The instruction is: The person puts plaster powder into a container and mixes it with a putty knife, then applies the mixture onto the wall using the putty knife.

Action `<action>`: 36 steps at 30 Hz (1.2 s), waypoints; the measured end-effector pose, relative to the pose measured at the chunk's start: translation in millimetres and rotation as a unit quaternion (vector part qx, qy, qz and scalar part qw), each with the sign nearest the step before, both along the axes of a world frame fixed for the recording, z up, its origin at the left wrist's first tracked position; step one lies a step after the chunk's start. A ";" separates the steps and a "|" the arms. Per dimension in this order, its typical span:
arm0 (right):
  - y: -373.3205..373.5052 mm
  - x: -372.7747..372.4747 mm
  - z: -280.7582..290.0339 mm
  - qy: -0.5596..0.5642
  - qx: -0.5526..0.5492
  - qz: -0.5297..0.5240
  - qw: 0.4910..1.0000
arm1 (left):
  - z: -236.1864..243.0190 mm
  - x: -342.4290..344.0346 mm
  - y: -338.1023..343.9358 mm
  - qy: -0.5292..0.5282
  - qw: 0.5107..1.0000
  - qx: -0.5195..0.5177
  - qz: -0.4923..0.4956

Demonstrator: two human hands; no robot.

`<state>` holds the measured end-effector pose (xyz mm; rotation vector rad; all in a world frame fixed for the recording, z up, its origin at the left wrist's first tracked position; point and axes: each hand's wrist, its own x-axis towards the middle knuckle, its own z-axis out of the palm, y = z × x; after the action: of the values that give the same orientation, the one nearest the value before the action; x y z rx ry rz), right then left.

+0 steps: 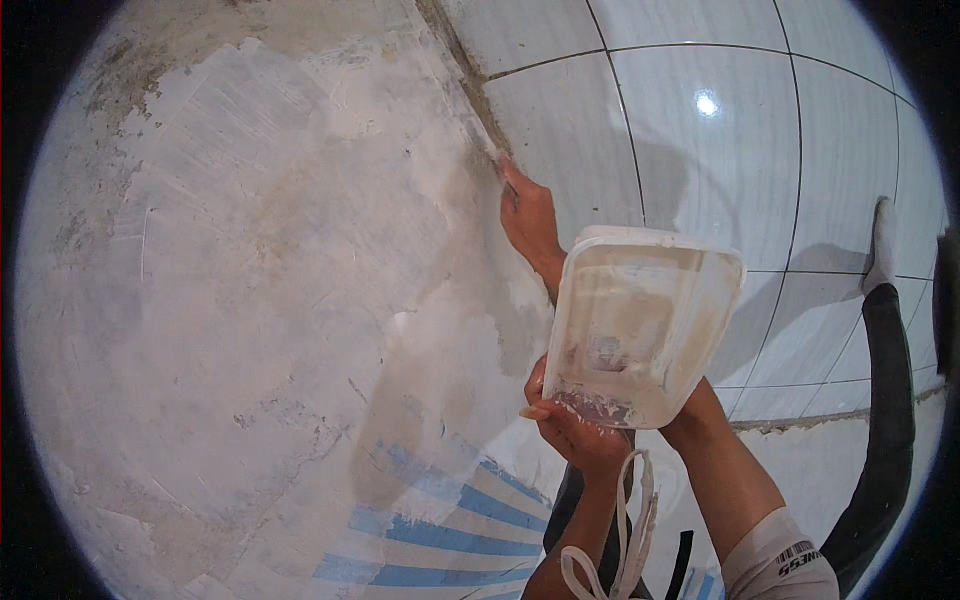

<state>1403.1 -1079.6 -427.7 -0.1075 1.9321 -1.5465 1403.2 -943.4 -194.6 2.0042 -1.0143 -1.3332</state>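
Observation:
My left hand grips the near lower corner of a whitish plastic tub, its thumb over the rim. The tub is tilted so that its inside shows, smeared with pale residue and a little white paste. My right forearm passes beneath the tub, and my right hand comes out beyond it. Its fingers are closed at the seam between the plastered wall and the tiles. A thin dark edge shows between them, too small to name. White paste lies at the fingertips.
Large pale tiles with dark joints spread to the right. A leg in dark trousers ends in a pale foot on them. Blue and white stripes show at the wall's lower part. White cords hang by my left forearm.

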 end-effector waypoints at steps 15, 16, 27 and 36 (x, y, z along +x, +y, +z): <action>29.1 37.3 84.4 -0.069 0.028 0.073 0.995 | 2.7 17.8 -8.0 -0.014 0.997 -0.039 -0.065; 38.9 35.6 76.4 -0.097 0.055 0.062 0.992 | -0.9 20.0 -3.6 -0.010 0.997 -0.037 -0.062; 125.9 -26.5 -13.1 -0.420 -0.088 -0.148 0.891 | -15.3 15.6 23.6 0.034 0.981 0.027 -0.189; 170.7 -52.9 0.5 -0.472 -0.349 -0.082 0.805 | -14.2 11.8 25.8 0.035 0.983 0.018 -0.181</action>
<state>1350.2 -908.9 -427.2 0.4567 0.5618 -1.8449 1415.0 -917.5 -208.7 1.8406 -1.3786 -1.6047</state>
